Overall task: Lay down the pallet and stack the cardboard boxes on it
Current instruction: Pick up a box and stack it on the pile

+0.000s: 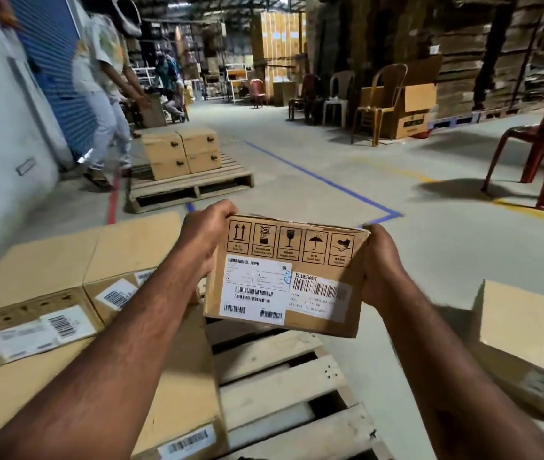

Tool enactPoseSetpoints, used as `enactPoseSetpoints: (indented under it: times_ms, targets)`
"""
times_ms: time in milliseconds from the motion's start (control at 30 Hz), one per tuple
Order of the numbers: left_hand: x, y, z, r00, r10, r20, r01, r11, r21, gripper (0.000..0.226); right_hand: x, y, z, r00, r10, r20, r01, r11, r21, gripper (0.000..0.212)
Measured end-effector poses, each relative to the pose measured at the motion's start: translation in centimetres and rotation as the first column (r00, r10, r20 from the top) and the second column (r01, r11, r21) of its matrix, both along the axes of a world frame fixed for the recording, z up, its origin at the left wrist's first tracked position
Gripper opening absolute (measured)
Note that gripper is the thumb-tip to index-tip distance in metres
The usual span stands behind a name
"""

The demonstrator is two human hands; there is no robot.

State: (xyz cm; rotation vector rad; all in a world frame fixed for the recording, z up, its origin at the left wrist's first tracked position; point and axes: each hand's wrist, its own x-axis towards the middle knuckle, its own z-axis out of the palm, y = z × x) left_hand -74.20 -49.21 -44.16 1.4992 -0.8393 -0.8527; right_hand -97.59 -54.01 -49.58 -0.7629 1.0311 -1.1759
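I hold a cardboard box [289, 277] with white shipping labels and handling symbols in the air above a wooden pallet [284, 380] that lies flat on the floor. My left hand [207, 234] grips the box's left side and my right hand [382, 267] grips its right side. Several cardboard boxes [74, 267] sit on the pallet's left part, one [164, 393] close to me. The pallet's right slats are bare. Another cardboard box [526, 353] lies on the floor to the right.
A second pallet [191, 184] with stacked boxes [181, 151] lies ahead on the left, with a person [104, 88] beside it by a blue shutter [54, 61]. Plastic chairs [543, 154] stand on the right. Blue and yellow lines cross the floor. Cardboard stacks [463, 44] fill the back.
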Motion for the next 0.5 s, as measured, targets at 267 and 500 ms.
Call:
enactPoseSetpoints:
  times_ms: [267,500]
  targets:
    - [8.1,8.1,2.6,0.991,0.133,-0.018,-0.134,0.987,-0.084,0.016,8.0,4.5,2.5,0.962,0.248,-0.115,-0.253,0.967,-0.031,0.059]
    - [14.1,17.6,3.7,0.905,0.425,0.017,-0.418,0.895,-0.153,0.029,15.3,9.7,3.6,0.868,0.448,-0.212,-0.466,0.884,-0.041,0.061]
